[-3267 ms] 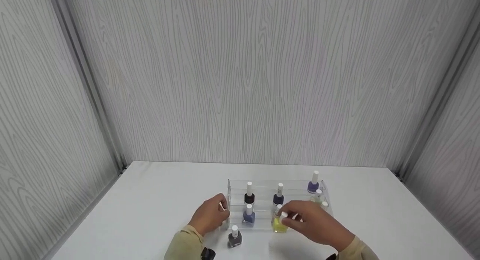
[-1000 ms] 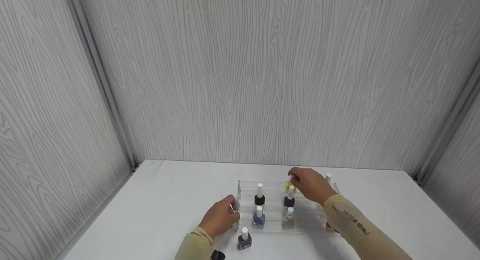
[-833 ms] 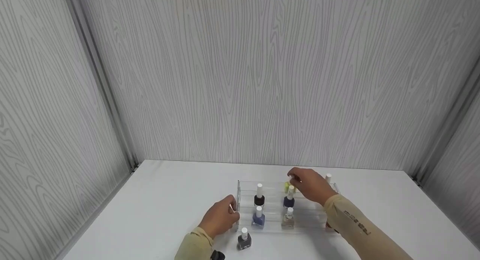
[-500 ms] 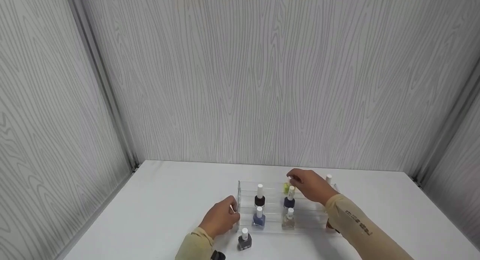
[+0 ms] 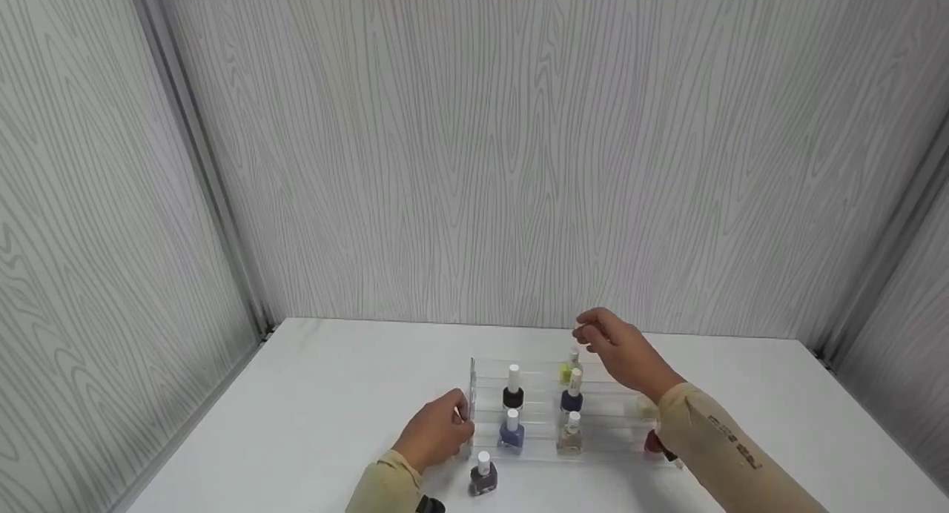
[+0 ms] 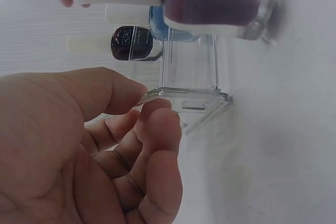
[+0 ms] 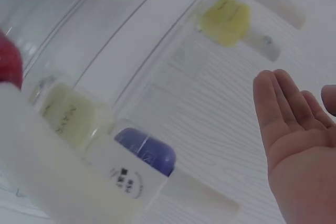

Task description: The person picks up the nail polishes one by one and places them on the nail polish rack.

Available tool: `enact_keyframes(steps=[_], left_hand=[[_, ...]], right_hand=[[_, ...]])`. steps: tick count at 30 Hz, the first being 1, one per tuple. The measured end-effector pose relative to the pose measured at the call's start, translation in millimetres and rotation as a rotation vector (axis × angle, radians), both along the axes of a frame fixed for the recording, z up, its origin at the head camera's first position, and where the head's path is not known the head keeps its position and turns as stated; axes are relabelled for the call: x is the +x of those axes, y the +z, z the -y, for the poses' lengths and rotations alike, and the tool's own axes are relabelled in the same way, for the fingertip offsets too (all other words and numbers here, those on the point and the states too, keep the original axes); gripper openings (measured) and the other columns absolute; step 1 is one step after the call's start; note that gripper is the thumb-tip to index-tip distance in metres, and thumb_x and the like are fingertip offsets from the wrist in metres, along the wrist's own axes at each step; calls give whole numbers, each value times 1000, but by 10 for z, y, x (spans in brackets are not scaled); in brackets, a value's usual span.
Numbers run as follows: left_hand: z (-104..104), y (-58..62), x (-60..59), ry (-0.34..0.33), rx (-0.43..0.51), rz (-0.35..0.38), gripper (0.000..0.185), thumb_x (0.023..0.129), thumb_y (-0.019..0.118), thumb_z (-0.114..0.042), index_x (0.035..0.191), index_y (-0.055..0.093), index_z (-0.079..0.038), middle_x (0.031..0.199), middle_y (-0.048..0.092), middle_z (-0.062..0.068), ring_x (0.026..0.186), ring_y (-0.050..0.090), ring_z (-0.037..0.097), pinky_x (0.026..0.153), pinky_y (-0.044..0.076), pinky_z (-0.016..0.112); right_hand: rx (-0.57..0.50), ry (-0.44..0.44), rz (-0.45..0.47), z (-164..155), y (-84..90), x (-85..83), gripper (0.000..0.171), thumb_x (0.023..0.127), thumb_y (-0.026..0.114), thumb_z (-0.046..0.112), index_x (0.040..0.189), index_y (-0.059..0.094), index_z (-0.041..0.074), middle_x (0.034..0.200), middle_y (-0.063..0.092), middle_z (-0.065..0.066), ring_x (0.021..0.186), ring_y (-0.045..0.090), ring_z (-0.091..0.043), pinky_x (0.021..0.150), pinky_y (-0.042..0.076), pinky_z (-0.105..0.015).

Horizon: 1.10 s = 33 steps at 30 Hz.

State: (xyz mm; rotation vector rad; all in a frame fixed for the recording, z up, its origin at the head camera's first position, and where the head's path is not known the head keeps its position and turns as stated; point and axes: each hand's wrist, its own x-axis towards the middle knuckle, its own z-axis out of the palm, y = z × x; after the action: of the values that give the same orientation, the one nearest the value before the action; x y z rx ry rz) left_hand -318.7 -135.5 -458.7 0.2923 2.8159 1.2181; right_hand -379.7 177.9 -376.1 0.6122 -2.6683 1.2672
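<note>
A clear stepped display rack (image 5: 472, 387) holds several nail polish bottles with white caps. My left hand (image 5: 434, 431) pinches the rack's left side panel between thumb and fingers, as the left wrist view shows. Above the back row, my right hand (image 5: 623, 353) is apart from the bottles, its fingers extended and holding nothing. Just below it, a yellow nail polish bottle (image 5: 567, 373) stands upright in the back tier, in front of the far wall. A dark-capless-looking view aside, the dark navy bottle (image 5: 571, 401) stands one tier nearer.
Black (image 5: 513, 396), blue-violet (image 5: 511, 434) and beige (image 5: 570, 439) bottles stand in the rack's tiers. A dark grey bottle (image 5: 483, 480) stands on the white table before the rack. My right forearm partly covers a red bottle (image 5: 653, 442); a purple one (image 7: 147, 150) shows in the right wrist view.
My right hand has carried the yellow bottle from the front to the back tier, let go and risen away from it. My left hand keeps its hold on the rack.
</note>
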Motion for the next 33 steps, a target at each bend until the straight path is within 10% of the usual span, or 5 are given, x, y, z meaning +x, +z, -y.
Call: enact_keyframes(steps=[7,17,33], left_hand=[[9,-2,-1,-13,10,2,10,96,64,-15,96,54,-16,76,61,0,63,60,14,56,42,31],[37,0,-5,-13,20,-11,12,96,63,-11,96,52,-13,77,59,1,65,60,15,58,43,31],[6,-20,11,-9,18,6,12,96,62,-12,95,50,-14,77,60,0,62,58,13,57,42,30]], right_hand=[[-148,-82,-151,-106,71,325,19,109,54,22,118,65,10,99,69,-6,90,66,-19,79,60,-35],[24,166,-24,-98,-212,721,25,104,62,33,120,67,14,105,70,0,92,67,-11,78,57,-28],[113,261,21,-123,-298,812,20,104,64,29,114,70,13,113,71,-4,93,67,-9,74,55,-27]])
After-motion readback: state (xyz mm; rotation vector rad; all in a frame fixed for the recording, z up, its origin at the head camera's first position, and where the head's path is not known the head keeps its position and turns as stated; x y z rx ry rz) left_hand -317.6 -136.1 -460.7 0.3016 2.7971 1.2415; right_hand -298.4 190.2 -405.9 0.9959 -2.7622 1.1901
